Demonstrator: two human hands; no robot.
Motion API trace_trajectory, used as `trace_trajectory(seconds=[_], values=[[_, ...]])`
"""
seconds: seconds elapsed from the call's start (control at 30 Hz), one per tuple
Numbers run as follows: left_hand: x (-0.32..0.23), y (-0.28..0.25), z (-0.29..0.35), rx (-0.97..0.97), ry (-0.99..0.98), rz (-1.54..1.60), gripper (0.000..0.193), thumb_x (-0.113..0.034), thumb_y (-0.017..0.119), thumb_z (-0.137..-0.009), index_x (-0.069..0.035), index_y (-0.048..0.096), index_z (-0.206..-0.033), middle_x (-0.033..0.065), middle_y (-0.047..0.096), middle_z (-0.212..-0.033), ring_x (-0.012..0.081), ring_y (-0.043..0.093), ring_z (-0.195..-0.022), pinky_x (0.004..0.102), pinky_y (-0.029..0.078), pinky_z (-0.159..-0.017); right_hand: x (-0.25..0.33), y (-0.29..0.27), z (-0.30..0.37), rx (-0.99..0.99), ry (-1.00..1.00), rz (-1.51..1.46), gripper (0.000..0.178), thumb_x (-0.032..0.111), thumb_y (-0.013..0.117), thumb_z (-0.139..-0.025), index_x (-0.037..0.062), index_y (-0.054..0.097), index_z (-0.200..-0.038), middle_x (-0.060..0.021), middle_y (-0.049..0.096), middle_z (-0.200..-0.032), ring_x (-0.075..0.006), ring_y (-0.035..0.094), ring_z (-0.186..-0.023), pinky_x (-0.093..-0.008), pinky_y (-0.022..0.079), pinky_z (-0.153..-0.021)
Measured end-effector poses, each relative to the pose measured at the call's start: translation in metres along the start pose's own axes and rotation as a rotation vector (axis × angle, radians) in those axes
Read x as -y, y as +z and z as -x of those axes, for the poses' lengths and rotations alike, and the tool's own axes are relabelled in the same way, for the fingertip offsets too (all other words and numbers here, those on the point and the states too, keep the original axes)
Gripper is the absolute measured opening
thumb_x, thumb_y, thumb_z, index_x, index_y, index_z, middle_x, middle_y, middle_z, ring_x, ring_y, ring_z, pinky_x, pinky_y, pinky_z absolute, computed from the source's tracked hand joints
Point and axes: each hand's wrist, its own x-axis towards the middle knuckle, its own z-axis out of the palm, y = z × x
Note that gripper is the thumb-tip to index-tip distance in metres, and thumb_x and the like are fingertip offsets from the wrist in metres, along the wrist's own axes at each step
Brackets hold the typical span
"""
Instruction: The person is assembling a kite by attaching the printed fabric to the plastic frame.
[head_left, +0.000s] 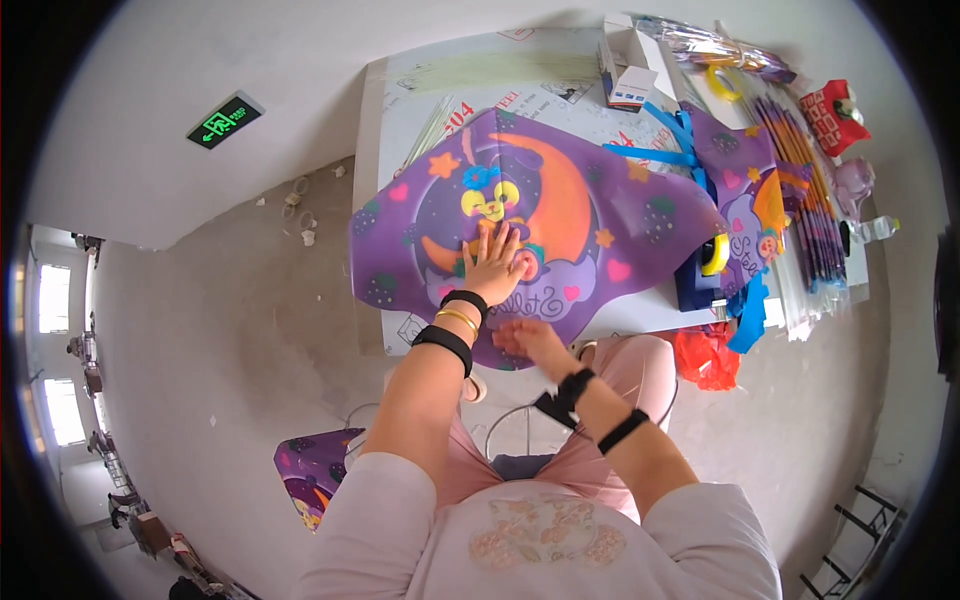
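Observation:
A purple printed sheet (pixel 640 215), shaped like a kite, lies spread over the table in front of me. It shows a cartoon animal, an orange crescent moon, stars, hearts and berries. My left hand (pixel 492 268) is open and pressed on the middle of the print, fingers spread. Just over the sheet's near corner is my right hand (pixel 528 341), its fingers smeared by motion, so I cannot make out whether they grip the edge. At the sheet's right side stands a dark blue tape dispenser (pixel 697 285) with a yellow roll (pixel 714 255).
Blue strips (pixel 655 155) and another purple printed sheet (pixel 738 170) lie on the right. Beyond them are bundled purple-orange rolls (pixel 800 190), an open white box (pixel 628 70) and a yellow tape ring (pixel 722 83). A red plastic bag (pixel 707 358) hangs by the table's near edge.

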Motion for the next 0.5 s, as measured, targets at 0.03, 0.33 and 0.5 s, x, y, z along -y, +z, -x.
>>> trace_trajectory(seconds=[0.03,0.33,0.5], values=[[-0.01,0.001,-0.002,0.003,0.016,0.001,0.074,-0.06,0.031,-0.096,-0.022,0.01,-0.156,-0.0004,-0.004,-0.163,0.0343,-0.008,-0.149,0.0661,-0.005,-0.112,-0.018,-0.007,0.014,-0.013,-0.002,0.17,0.029,0.012,0.049,-0.096,-0.0011,0.059,-0.12,-0.0108,0.067,-0.113,-0.0201,0.065,-0.104,-0.0301,0.052,-0.087],[-0.037,0.009,0.003,-0.136,0.0,-0.201,0.102,-0.07,0.051,-0.083,-0.015,0.006,-0.156,0.0038,-0.005,-0.163,0.0349,-0.011,-0.148,0.0655,-0.005,-0.112,-0.023,-0.012,0.081,-0.398,-0.049,0.057,0.029,0.026,0.064,-0.093,0.0061,0.06,-0.115,-0.0031,0.065,-0.108,-0.0156,0.063,-0.098,-0.0307,0.046,-0.088],[-0.062,0.006,-0.001,-0.152,0.01,-0.206,0.1,-0.071,0.048,-0.085,-0.014,0.006,-0.156,0.0048,-0.004,-0.163,0.0362,-0.009,-0.148,0.0658,-0.004,-0.112,-0.034,-0.029,0.082,-0.191,0.025,-0.189,0.023,0.03,0.069,-0.09,0.0088,0.067,-0.098,-0.0016,0.069,-0.093,-0.011,0.064,-0.085,-0.0265,0.047,-0.078]])
